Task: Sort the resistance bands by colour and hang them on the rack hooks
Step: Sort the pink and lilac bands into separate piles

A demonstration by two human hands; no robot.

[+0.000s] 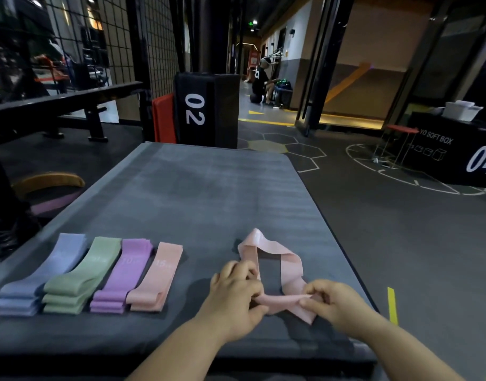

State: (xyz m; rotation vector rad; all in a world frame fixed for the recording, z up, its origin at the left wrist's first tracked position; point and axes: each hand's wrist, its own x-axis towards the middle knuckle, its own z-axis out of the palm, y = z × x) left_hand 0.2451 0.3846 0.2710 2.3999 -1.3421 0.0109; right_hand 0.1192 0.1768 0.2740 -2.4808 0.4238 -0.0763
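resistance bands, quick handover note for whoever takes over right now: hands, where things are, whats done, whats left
Left grip and right grip both pinch the near end of the loose pale pink band, which lies twisted on the grey mat.
Side by side on the mat's left: blue stack, green stack, purple stack, peach stack.
Done: four colours sorted into stacks.
Left: place the pink band, then hang every colour. No rack hooks show in this view.
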